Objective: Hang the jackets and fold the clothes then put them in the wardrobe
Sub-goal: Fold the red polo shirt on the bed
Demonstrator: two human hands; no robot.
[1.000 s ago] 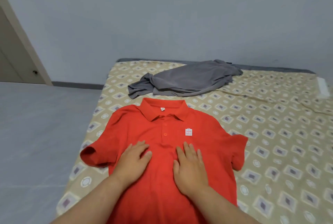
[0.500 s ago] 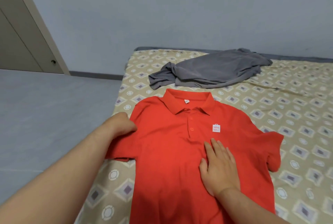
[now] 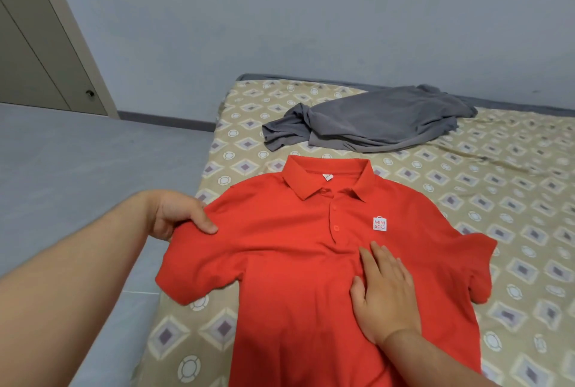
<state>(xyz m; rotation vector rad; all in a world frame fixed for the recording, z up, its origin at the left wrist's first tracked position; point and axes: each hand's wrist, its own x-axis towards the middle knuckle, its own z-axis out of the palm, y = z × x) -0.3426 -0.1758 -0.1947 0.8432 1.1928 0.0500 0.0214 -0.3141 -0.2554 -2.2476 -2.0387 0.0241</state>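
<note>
At about 10 o'clock in the view there is a beige door (image 3: 31,59) with a small dark knob, and below it the grey floor (image 3: 77,168) goes along the left side of the bed (image 3: 513,187).

The left hand (image 3: 179,215) comes in from 8 o'clock. It pinches the red polo shirt (image 3: 295,268) at the shoulder of the sleeve: the thumb lies on top of the cloth and the other fingers are under it, where I cannot see them. The cloth is raised a little at this place, and the sleeve below it reaches the edge of the bed.

The shirt lies face up on the patterned sheet, in the middle of the view and toward 6 o'clock. Its collar points to 12 o'clock and the placket is buttoned. A white logo patch (image 3: 380,224) is on the chest.

The right hand (image 3: 385,296) comes in from 5 o'clock. It lies flat on the chest of the shirt with straight fingers close together, and it grips nothing. The fingertips point to 11 o'clock and end just below the logo patch.

At 1 o'clock from the collar, close to it, a grey garment (image 3: 367,119) lies crumpled on the bed.
</note>
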